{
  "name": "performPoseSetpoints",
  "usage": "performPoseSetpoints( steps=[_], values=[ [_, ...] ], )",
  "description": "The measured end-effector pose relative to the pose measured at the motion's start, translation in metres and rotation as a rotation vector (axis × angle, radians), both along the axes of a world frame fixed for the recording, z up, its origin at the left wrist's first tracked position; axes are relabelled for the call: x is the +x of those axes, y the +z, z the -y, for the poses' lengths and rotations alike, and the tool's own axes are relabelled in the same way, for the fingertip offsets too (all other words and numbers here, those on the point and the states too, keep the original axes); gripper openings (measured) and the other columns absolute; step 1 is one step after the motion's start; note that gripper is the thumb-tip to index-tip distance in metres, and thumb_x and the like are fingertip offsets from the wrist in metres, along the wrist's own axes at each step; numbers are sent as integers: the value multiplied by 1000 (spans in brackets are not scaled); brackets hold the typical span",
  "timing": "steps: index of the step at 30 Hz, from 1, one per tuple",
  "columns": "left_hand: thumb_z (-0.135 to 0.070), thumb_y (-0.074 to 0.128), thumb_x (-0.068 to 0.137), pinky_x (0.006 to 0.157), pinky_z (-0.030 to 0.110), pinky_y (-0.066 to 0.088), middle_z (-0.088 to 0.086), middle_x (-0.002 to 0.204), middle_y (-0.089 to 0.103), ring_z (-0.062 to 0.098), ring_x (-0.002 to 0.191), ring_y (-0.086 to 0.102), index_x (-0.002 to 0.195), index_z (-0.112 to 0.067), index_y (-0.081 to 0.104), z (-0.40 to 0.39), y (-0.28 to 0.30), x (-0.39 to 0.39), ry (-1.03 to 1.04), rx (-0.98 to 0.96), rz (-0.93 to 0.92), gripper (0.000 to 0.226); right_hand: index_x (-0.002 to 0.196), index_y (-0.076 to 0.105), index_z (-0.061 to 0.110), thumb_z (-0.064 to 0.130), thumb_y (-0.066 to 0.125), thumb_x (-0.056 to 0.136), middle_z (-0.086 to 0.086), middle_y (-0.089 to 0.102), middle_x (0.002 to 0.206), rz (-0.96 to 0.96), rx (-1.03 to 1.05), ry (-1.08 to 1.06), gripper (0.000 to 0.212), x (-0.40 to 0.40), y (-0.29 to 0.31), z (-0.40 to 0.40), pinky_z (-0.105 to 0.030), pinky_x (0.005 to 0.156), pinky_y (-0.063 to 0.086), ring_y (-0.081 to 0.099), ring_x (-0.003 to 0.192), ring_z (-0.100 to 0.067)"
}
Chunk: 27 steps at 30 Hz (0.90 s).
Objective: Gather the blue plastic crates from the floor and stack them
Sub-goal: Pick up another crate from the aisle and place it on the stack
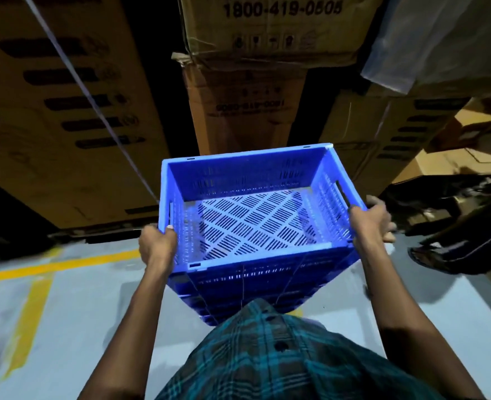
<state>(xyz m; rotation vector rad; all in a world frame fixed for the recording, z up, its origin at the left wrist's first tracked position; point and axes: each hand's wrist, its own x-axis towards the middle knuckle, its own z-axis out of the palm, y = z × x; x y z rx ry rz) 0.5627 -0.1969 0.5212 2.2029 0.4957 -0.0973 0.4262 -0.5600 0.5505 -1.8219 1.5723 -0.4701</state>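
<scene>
blue plastic crate (253,220), gripped at both rims by left hand (156,245) and right hand (373,220), should settle level onto crate stack (247,293).

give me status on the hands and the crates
Left hand and right hand each grip the rim of the top blue slotted plastic crate. It sits on a blue crate stack. Nothing blocking.

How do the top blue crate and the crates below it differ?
The top crate shows its open, empty inside and slotted floor; the lower crates show only their near walls. The left hand and right hand grip the top crate's rim, not the lower crates. All are blue and slotted.
</scene>
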Motion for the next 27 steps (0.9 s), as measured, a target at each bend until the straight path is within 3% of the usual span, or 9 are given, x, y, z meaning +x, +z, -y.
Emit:
performPoseSetpoints(
  steps=[4,8,10,14,19,22,27],
  values=[
    [-24,57,91,73,44,56,20,96,70,40,82,65,100,-2,66,4,-2,8,-31,58,46,25,125,54,30,25,61,71,-16,48,132,-101,-72,18,55,8,-5,-4,-47,102,25,36,127,-38],
    [-23,54,94,65,38,48,22,95,68,42,83,63,99,-1,64,6,-6,-2,-51,187,124,24,123,55,26,34,63,70,-19,51,127,-211,-248,63,54,7,-19,-11,-50,100,29,41,120,-41],
    [-27,54,93,66,42,51,19,97,66,42,85,63,101,-4,60,10,-4,-10,-64,280,159,25,122,56,24,37,63,71,-19,53,126,-234,-333,87,54,4,-26,-13,-50,96,31,43,116,-42],
    [-31,59,90,78,50,51,21,111,61,42,100,60,115,-3,53,20,-1,-18,-99,435,133,38,121,58,19,35,64,73,-15,51,131,-241,-417,168,51,1,-29,-12,-47,91,32,44,110,-43],
    [-35,66,86,101,54,34,25,141,43,43,126,42,144,-2,33,44,-5,-41,-73,552,71,75,125,57,17,37,66,73,-13,44,142,-241,-483,342,56,-14,-36,-10,-43,86,23,42,107,-42],
    [-37,64,84,110,58,23,25,150,33,43,136,31,137,-4,45,62,-9,-61,-50,593,135,65,131,54,19,40,64,77,-8,41,149,-213,-495,468,58,-27,-37,-5,-44,90,25,39,111,-41],
    [-43,51,91,119,54,10,21,147,44,37,144,28,126,-4,61,80,-19,-98,-33,510,257,53,129,55,21,45,55,80,-4,48,143,-161,-549,609,54,-43,-40,7,-46,91,32,39,110,-38]
  ],
)
